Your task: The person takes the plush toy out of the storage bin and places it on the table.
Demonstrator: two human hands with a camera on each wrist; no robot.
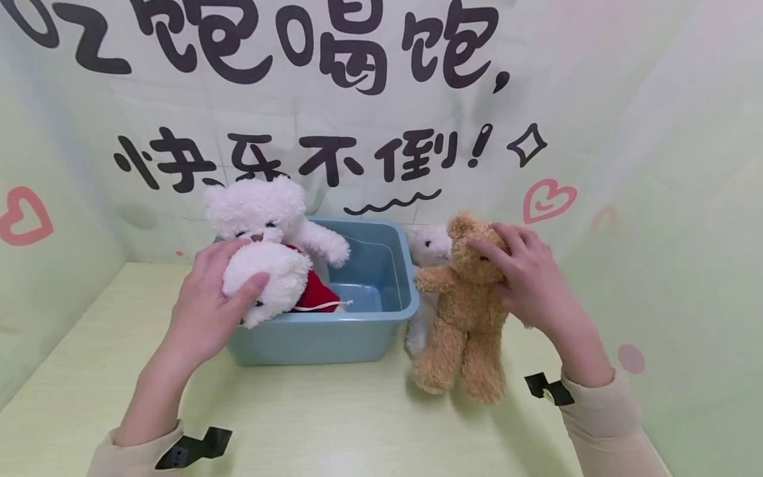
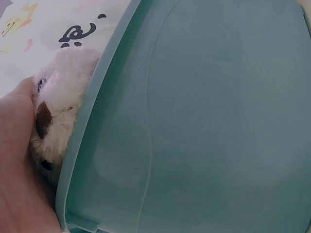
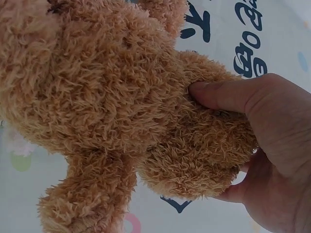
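Note:
My left hand [image 1: 208,301] grips the round head of a white plush toy [image 1: 271,278] at the near left rim of a blue plastic bin [image 1: 316,338]. In the left wrist view, that head, with dark eyes and a brown nose, lies against the rim. Behind it in the bin sits a white teddy bear [image 1: 256,209], one arm stretched right, beside red cloth [image 1: 318,291] with a white cord. My right hand [image 1: 530,275] holds a brown teddy bear [image 1: 471,311] by the head, upright right of the bin; the right wrist view shows its fur [image 3: 121,87] close up.
Partly hidden behind the brown bear, another white plush toy [image 1: 430,245] stands by the bin's right side. A pale wooden table [image 1: 334,417] lies beneath. Printed fabric walls [image 1: 656,199] with black lettering and hearts close off the back and sides.

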